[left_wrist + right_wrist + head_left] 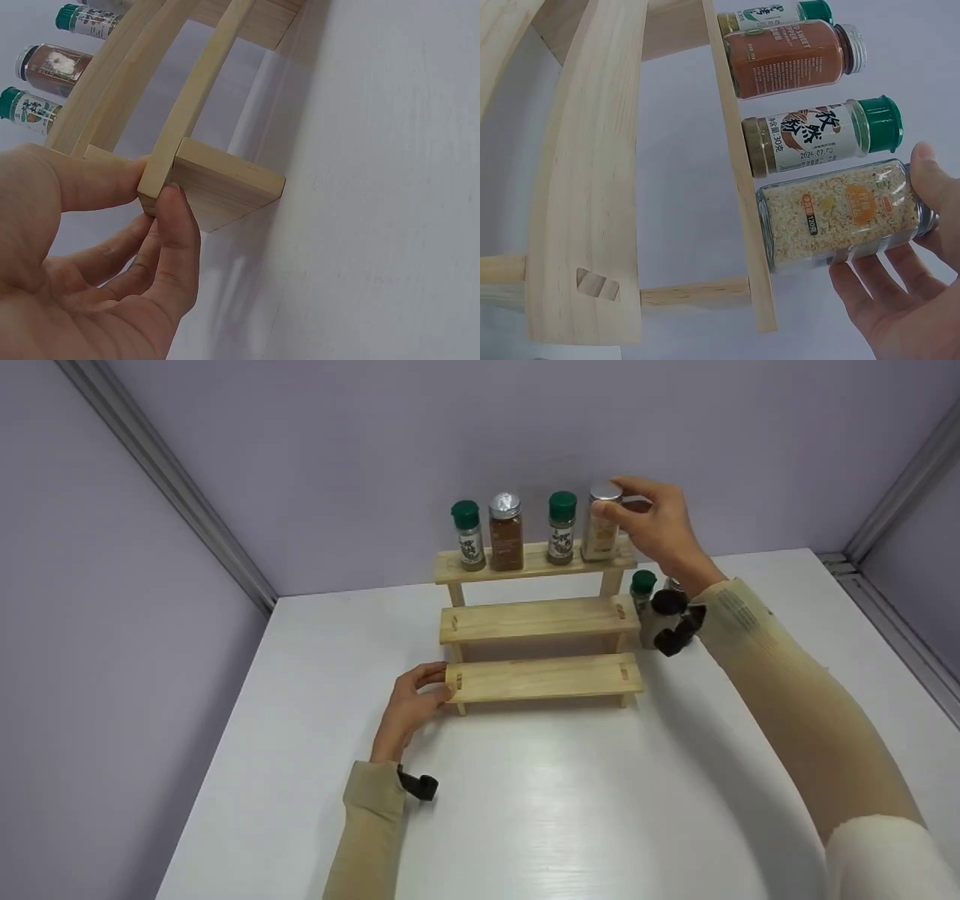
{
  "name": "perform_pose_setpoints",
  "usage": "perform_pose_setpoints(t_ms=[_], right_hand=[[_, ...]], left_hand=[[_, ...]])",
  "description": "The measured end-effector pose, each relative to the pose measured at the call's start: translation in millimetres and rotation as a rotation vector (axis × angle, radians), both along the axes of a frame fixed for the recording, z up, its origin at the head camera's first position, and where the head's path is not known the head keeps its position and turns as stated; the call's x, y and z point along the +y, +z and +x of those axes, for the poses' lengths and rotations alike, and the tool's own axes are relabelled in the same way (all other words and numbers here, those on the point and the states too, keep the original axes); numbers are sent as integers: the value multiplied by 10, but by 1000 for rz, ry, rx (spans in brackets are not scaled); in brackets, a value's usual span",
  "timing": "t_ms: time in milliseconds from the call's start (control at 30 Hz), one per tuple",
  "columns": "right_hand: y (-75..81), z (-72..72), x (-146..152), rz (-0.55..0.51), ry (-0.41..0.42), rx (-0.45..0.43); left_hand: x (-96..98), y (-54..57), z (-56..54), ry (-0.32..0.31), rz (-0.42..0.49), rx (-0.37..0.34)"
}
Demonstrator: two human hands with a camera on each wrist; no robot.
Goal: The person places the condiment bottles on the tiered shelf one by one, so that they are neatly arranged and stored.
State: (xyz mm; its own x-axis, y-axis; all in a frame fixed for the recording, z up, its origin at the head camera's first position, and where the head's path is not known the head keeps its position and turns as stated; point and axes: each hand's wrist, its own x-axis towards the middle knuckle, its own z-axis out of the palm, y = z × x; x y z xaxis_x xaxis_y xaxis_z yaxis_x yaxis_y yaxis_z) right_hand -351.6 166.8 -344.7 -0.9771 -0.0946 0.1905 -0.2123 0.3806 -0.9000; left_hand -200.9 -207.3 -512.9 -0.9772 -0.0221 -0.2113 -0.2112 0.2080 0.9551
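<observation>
A three-tier wooden rack [540,619] stands on the white table. My right hand [661,525] grips a square glass jar of pale granules [832,217] near its silver cap, at the right end of the top tier. In the right wrist view the jar's base meets the shelf edge. Left of it on that tier are a green-capped shaker [561,529], a silver-capped jar of reddish-brown spice [507,536] and another green-capped shaker [469,538]. My left hand [409,706] pinches the left end of the lowest tier [176,131] between thumb and fingers.
Right of the rack stand more bottles, among them a green-capped shaker [642,585] and a black-capped jar [663,619], partly hidden by the right wrist and its camera. A pale wall [360,472] rises close behind the rack. The white table [525,810] extends toward me.
</observation>
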Motion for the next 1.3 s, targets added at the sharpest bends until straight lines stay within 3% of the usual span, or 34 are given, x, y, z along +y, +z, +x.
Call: perform_pose_setpoints(t_ms=[400, 733, 967, 1300], right_hand=[[77, 20, 1, -25, 6, -53], [193, 159, 180, -8, 33, 36], [71, 274, 437, 16, 17, 99], [-343, 383, 876, 101, -58, 41]], left_hand=[[-12, 15, -20, 3, 12, -15], [-62, 37, -34, 7, -7, 8], [-74, 27, -43, -8, 12, -5], [-56, 46, -41, 4, -6, -22]])
